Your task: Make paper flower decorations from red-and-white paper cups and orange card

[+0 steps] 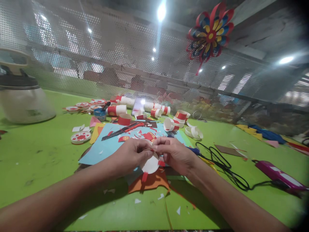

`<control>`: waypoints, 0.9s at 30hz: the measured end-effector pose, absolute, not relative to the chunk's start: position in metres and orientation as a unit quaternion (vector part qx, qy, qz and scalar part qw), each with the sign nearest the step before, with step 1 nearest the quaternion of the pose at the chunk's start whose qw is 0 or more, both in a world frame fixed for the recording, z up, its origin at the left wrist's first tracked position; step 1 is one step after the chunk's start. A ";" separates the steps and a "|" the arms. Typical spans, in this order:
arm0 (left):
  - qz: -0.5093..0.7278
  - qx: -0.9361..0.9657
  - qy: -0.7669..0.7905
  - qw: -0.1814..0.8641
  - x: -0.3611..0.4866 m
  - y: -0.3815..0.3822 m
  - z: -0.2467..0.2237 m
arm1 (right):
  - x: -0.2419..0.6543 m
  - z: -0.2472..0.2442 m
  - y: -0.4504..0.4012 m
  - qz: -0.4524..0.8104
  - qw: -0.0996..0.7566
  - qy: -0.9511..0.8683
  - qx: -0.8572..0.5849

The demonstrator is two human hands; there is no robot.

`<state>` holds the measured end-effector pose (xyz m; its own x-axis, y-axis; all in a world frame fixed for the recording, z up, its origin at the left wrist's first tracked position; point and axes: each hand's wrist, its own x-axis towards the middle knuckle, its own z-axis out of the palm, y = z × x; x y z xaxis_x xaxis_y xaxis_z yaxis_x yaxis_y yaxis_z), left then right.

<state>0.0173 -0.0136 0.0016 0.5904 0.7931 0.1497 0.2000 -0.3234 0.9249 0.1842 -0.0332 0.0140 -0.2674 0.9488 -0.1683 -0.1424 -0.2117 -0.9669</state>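
Ctr frame, L hand (135, 155) pinches red-tabbed white disc (149, 165), prob. steadying it; R hand (175, 156) pinches its top edge. Blk/red tool (120, 131) lies ctr-left, likely kept handy.

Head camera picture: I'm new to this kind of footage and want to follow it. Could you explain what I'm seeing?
There is no machine here, just a person's bare left hand and right hand. The only picture comes from a camera worn on the head, looking forward and down.

The left hand holds a flat white round disc with red tabs. The right hand pinches near its upper edge; exactly what it grips is hard to tell.

On the bright green tabletop lie a light-blue flat sheet, a long black-and-red tool, a small blue jar and a magenta device with a black cord. A multicoloured flower-shaped decoration hangs above.
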 end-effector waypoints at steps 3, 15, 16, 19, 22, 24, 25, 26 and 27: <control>0.309 0.734 0.334 0.504 0.017 -0.012 -0.001 | 0.185 0.011 -0.031 0.644 0.425 -0.467 -0.431; 0.402 0.571 0.355 0.621 0.012 -0.008 0.003 | 0.191 0.021 -0.030 0.441 0.461 -0.598 -0.485; 0.407 0.564 0.348 0.628 0.011 -0.007 0.003 | 0.189 0.021 -0.031 0.421 0.453 -0.616 -0.487; 0.410 0.548 0.341 0.644 0.010 -0.007 0.005 | 0.184 0.019 -0.034 0.407 0.430 -0.642 -0.487; 0.407 0.544 0.329 0.656 0.008 -0.009 0.007 | 0.180 0.016 -0.037 0.435 0.435 -0.627 -0.477; 0.403 0.542 0.315 0.667 0.007 -0.010 0.008 | 0.179 0.015 -0.037 0.455 0.450 -0.615 -0.461; 0.400 0.540 0.308 0.674 0.006 -0.010 0.009 | 0.180 0.015 -0.037 0.460 0.456 -0.612 -0.453; 0.397 0.539 0.302 0.679 0.006 -0.010 0.009 | 0.181 0.015 -0.037 0.461 0.460 -0.612 -0.448; 0.394 0.538 0.296 0.684 0.005 -0.011 0.010 | 0.182 0.015 -0.036 0.461 0.461 -0.613 -0.447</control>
<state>0.0054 -0.0106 0.0101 0.5137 0.8578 0.0186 -0.2200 0.1107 0.9692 0.1819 -0.0361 0.0154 -0.1760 0.9726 0.1521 0.1229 0.1750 -0.9769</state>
